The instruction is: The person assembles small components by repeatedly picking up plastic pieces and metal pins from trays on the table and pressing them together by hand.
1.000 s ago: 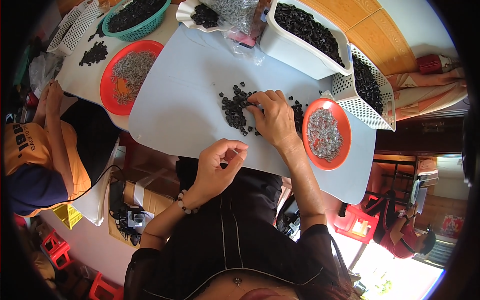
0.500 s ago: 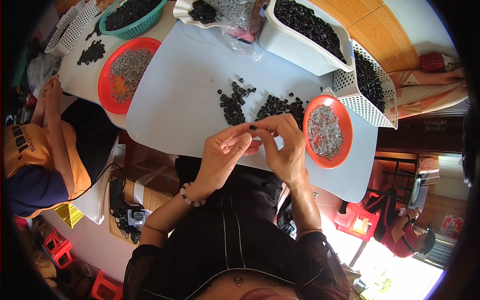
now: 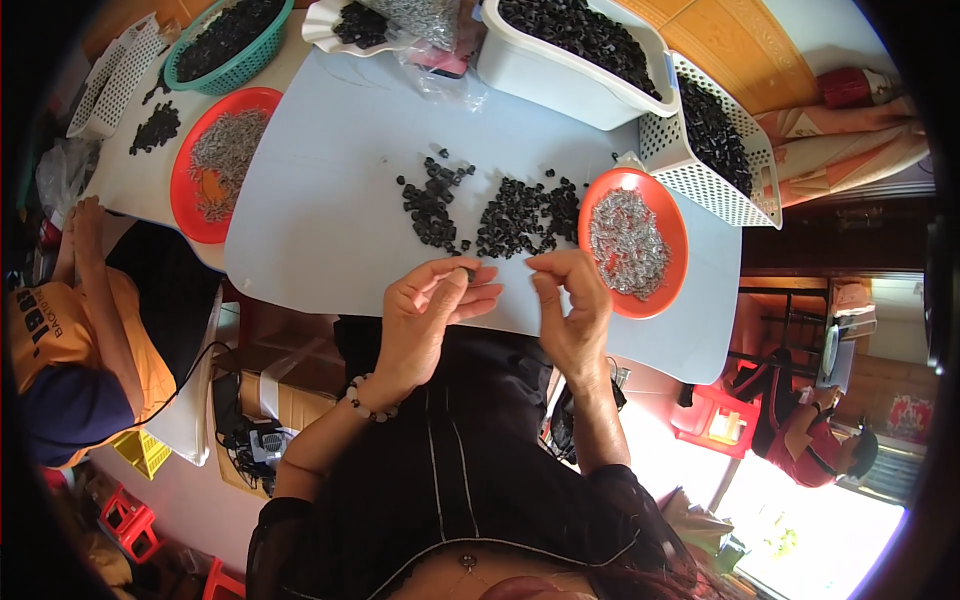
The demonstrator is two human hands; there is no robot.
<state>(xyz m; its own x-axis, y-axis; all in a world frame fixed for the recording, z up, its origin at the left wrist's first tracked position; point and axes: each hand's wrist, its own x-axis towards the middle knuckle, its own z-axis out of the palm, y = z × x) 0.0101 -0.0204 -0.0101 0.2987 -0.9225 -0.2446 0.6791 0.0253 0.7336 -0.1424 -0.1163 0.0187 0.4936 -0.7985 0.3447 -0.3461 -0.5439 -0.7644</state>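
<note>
Over the near edge of the pale table, my left hand [image 3: 425, 310] pinches a small black plastic piece [image 3: 466, 273] between thumb and index finger, its other fingers stretched out. To its right, my right hand [image 3: 575, 315] is apart from it, thumb and index finger slightly parted, and I see nothing between them. Just beyond the hands lie two loose piles of small black pieces, a left pile [image 3: 432, 212] and a right pile [image 3: 520, 215]. An orange-red plate [image 3: 673, 275] of small shiny metal parts [image 3: 628, 242] is beside my right hand.
A white tub [image 3: 560, 98] and a white perforated basket [image 3: 705, 183], both full of black pieces, stand at the far right. On the adjoining left table are a red plate [image 3: 183, 190] and a green basket [image 3: 235, 75]. A person in orange [image 3: 95, 340] sits at left.
My hands have drawn apart; the black piece that was between them now stays in my left fingers. The view has shifted slightly, moving the table leftward in the picture.
</note>
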